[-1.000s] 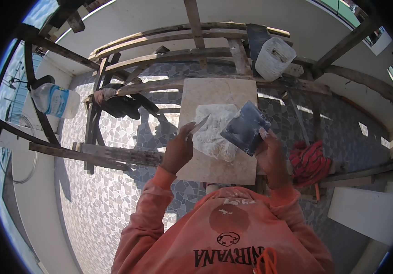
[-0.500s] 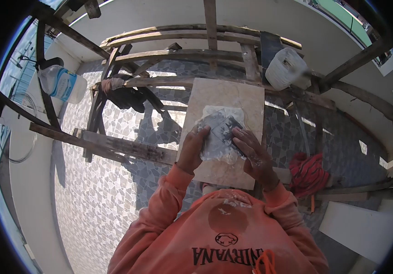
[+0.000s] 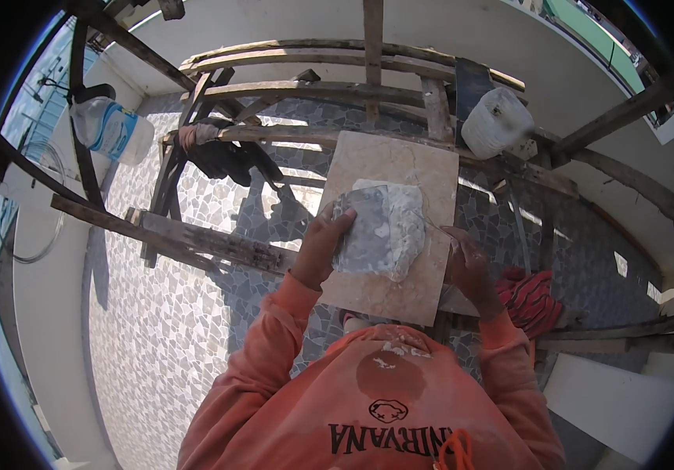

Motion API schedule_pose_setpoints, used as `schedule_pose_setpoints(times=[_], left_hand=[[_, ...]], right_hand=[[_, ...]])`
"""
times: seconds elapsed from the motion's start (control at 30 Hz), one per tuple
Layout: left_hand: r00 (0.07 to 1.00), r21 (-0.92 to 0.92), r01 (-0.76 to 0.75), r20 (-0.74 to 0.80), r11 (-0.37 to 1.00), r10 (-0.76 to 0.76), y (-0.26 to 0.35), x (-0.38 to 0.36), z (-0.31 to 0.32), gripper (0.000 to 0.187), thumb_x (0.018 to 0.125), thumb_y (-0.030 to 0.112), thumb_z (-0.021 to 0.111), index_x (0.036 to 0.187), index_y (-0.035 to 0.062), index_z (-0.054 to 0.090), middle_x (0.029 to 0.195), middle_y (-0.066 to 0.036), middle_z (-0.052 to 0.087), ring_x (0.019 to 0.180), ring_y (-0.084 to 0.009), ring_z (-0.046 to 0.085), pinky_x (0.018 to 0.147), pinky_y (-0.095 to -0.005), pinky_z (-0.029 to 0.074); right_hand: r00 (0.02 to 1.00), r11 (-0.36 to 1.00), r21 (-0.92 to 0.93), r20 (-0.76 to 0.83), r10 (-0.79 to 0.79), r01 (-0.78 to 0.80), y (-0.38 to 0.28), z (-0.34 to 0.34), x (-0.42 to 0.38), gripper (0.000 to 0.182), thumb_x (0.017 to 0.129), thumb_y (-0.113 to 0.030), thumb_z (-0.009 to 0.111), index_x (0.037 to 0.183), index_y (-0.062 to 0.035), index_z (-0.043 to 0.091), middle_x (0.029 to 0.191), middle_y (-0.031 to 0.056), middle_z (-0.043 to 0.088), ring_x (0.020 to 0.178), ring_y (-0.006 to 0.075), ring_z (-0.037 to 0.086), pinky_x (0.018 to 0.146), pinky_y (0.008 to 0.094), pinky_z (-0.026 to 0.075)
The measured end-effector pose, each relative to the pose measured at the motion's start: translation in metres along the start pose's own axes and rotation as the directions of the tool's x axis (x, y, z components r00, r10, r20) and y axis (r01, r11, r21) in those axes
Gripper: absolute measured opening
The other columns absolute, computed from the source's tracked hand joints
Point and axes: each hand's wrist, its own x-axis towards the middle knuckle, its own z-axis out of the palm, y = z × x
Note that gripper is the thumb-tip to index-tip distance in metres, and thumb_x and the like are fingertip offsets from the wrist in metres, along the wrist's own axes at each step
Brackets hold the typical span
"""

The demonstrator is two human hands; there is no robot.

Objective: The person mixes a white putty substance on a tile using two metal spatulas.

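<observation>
My left hand (image 3: 324, 241) grips the left edge of a grey, flat, smeared plate (image 3: 364, 227), with the thumb on top. The plate lies over a patch of wet white paste (image 3: 407, 231), which shows along its right side. Both rest on a beige marbled tile (image 3: 376, 153). Just past the tile's right edge, my right hand (image 3: 470, 262) has its fingers curled. A thin line reaches from its fingertips towards the paste; what the hand holds is too small to make out.
A wooden frame of beams (image 3: 306, 94) surrounds the tile. A whitish plastic container (image 3: 496, 123) stands at the back right, and a labelled plastic jug (image 3: 112, 129) hangs at left. A red and black cloth (image 3: 529, 301) lies at right. Below is a stone-patterned floor (image 3: 157, 337).
My right hand has left the plate and moved right, to the tile's edge. White paste now shows along the plate's right side. My left hand keeps its grip.
</observation>
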Motion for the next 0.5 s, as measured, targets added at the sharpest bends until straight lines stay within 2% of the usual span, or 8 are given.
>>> schedule_pose_setpoints(times=[0.03,0.07,0.1,0.2,0.23,0.33,0.37,0.5], left_hand=[[0.999,0.011,-0.046,0.014,0.999,0.046,0.003,0.0,-0.001,0.042,0.098,0.018,0.059,0.131,-0.0056,0.049,0.111,-0.009,0.064,0.092,-0.0115,0.065,0.078,-0.0248,0.055],[1.0,0.013,-0.021,0.009,1.0,0.021,0.002,0.003,-0.004,0.043,0.099,0.02,0.059,0.132,-0.0052,0.048,0.109,-0.008,0.065,0.089,-0.0101,0.066,0.076,-0.0239,0.055],[1.0,0.016,0.006,0.005,1.0,-0.006,0.001,0.006,-0.007,0.044,0.1,0.021,0.058,0.133,-0.0049,0.048,0.107,-0.007,0.066,0.086,-0.0086,0.066,0.073,-0.0229,0.056],[0.992,0.089,0.124,-0.004,0.988,-0.124,-0.002,0.006,0.0,0.043,0.101,0.024,0.057,0.132,-0.0041,0.049,0.103,-0.005,0.067,0.08,-0.0072,0.067,0.067,-0.0215,0.056],[0.986,0.122,0.168,-0.011,0.978,-0.168,-0.004,0.005,0.005,0.042,0.101,0.025,0.056,0.131,-0.004,0.051,0.102,-0.005,0.068,0.079,-0.0072,0.067,0.066,-0.0212,0.056],[0.96,0.028,0.26,0.102,0.965,-0.262,-0.016,0.003,0.014,0.04,0.101,0.026,0.057,0.127,-0.0034,0.055,0.097,-0.004,0.069,0.072,-0.0076,0.067,0.062,-0.0209,0.055],[0.955,0.028,0.273,0.112,0.962,-0.274,-0.018,0.001,0.016,0.036,0.1,0.027,0.058,0.12,-0.0031,0.06,0.092,-0.004,0.07,0.067,-0.0081,0.067,0.059,-0.021,0.055],[0.937,-0.037,0.318,0.161,0.947,-0.309,-0.021,-0.007,0.021,0.032,0.099,0.026,0.06,0.111,-0.0032,0.065,0.089,-0.003,0.07,0.065,-0.008,0.067,0.057,-0.0209,0.054]], right_hand=[[0.981,0.978,0.074,-0.008,0.196,-0.195,-0.012,-0.007,0.001,0.031,0.094,-0.002,0.051,0.123,-0.0033,0.06,0.116,0.0154,0.067,0.105,0.0317,0.066,0.093,0.0396,0.049],[0.922,0.913,0.146,-0.005,0.386,-0.381,-0.022,-0.013,0.003,0.026,0.097,-0.007,0.05,0.12,-0.0024,0.061,0.11,0.0149,0.069,0.099,0.0298,0.068,0.088,0.037,0.051],[0.899,0.841,0.377,-0.046,0.436,-0.389,-0.029,-0.013,0.012,0.025,0.102,-0.019,0.051,0.114,-0.0009,0.063,0.093,0.0076,0.071,0.081,0.0163,0.067,0.073,0.03,0.051],[0.825,0.63,0.605,0.083,0.559,-0.487,-0.048,-0.019,0.036,0.026,0.102,-0.023,0.054,0.112,-0.0005,0.063,0.09,0.0015,0.068,0.079,0.0052,0.06,0.07,0.0253,0.05],[0.806,0.477,0.753,0.117,0.58,-0.453,-0.046,-0.01,0.041,0.032,0.102,-0.028,0.056,0.111,0.0012,0.063,0.089,0.0006,0.067,0.073,0.0046,0.059,0.066,0.0229,0.049],[0.706,0.225,0.814,0.285,0.648,-0.535,-0.042,0.011,0.057,0.035,0.102,-0.032,0.057,0.11,0.0014,0.065,0.088,0.0012,0.067,0.07,0.0056,0.059,0.063,0.0229,0.05],[0.691,0.241,0.803,0.268,0.672,-0.546,-0.045,0.014,0.061,0.035,0.101,-0.033,0.059,0.106,0.0012,0.066,0.086,0.0009,0.067,0.068,0.0064,0.059,0.061,0.0242,0.051],[0.641,0.256,0.748,0.281,0.714,-0.612,-0.044,0.029,0.068,0.039,0.098,-0.036,0.063,0.104,0.002,0.067,0.084,0.0007,0.066,0.067,0.0068,0.059,0.06,0.0251,0.05]])
